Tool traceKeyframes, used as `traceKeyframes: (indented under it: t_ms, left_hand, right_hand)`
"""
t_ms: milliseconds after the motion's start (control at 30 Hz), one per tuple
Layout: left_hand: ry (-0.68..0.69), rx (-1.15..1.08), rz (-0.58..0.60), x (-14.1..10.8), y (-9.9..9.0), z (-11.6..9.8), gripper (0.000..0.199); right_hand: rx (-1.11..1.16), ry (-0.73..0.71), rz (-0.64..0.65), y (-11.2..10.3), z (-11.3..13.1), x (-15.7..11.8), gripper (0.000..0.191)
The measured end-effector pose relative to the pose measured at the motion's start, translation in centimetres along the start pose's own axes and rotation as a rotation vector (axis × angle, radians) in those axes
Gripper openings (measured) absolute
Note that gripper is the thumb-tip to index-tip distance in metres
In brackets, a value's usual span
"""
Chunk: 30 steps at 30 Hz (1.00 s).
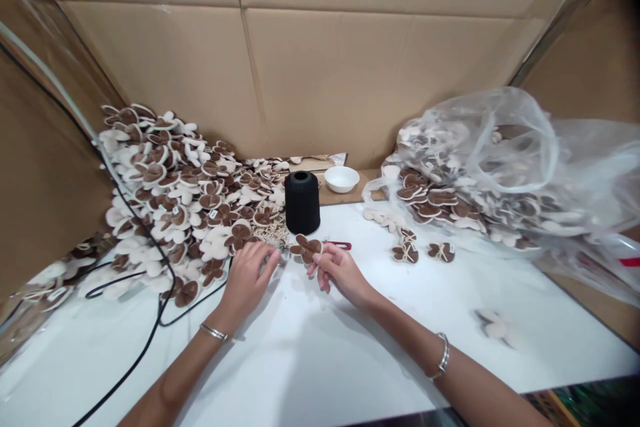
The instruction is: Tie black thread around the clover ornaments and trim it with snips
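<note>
My right hand (pixel 343 272) pinches a brown fabric flower piece (pixel 306 250) with a pale edge by its right side, above the white table. My left hand (pixel 250 277) reaches to the edge of a small heap of beige string bows (pixel 273 230). Its thumb stands apart from the fingers, and I see nothing held there; the fingertips are partly hidden. Just behind the hands stands a black thread cone (pixel 302 203). A red tool (pixel 339 245), perhaps thread snips, lies beside the right hand. To the right rest brown pieces with string bows (pixel 441 252).
A large pile of brown and cream flower pieces (pixel 170 193) fills the left. More lie under a clear plastic bag (pixel 515 147) on the right. A white bowl (pixel 342 179) sits behind the cone. A black cable (pixel 150 340) crosses the left side. One pale piece (pixel 497 327) looks blurred.
</note>
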<state>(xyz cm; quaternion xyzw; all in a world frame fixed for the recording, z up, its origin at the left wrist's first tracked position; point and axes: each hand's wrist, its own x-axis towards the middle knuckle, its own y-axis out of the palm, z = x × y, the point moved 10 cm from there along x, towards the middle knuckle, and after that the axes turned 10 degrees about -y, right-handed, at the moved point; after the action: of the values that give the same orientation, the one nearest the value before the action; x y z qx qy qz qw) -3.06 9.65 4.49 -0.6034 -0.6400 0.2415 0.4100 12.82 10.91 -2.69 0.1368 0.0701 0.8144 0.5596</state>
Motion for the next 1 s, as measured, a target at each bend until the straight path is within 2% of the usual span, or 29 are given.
traceKeyframes:
  t_ms: [100,167,300,433,533,700,767,833,900,1000]
  left_hand:
    - [-0.127,-0.35,0.217,-0.5,2.1,-0.1,0.032]
    - [-0.193,-0.506,0.31,-0.8,3.2,-0.1,0.034]
    - [-0.207,-0.633,0.371,-1.0,3.9,-0.5,0.036]
    - [-0.203,-0.673,0.411,-1.2,4.1,-1.0,0.038]
    - [-0.249,-0.762,0.451,-1.4,4.7,-1.1,0.039]
    - [-0.411,-1.191,0.56,-2.1,6.9,-1.3,0.036]
    - [-0.458,-1.331,0.571,-2.2,7.6,-1.3,0.034]
    - [-0.482,-1.379,0.556,-2.2,8.0,-1.0,0.034]
    - [-0.484,-1.342,0.528,-2.1,8.1,-0.8,0.036]
    - [-0.448,-1.208,0.446,-1.7,7.1,-0.6,0.035]
  right_hand:
    - [-0.004,0.025,0.054,1.1,-0.2,-0.3,0.032]
    - [-0.002,0.045,0.097,1.9,-0.4,-0.6,0.033]
    - [-0.01,0.075,0.176,3.1,-0.4,-1.0,0.035]
    - [-0.05,0.056,0.176,3.1,-0.1,-1.0,0.035]
    - [-0.064,0.046,0.194,3.3,0.2,-1.1,0.036]
    - [0.115,0.099,0.261,4.2,0.4,-1.5,0.039]
    - [0.206,0.135,0.256,4.4,0.1,-1.6,0.038]
    - [0.275,0.161,0.241,4.4,-0.2,-1.7,0.034]
    - [0.334,0.193,0.231,4.4,-0.7,-1.7,0.032]
    - [0.391,0.261,0.232,4.4,-1.3,-1.9,0.035]
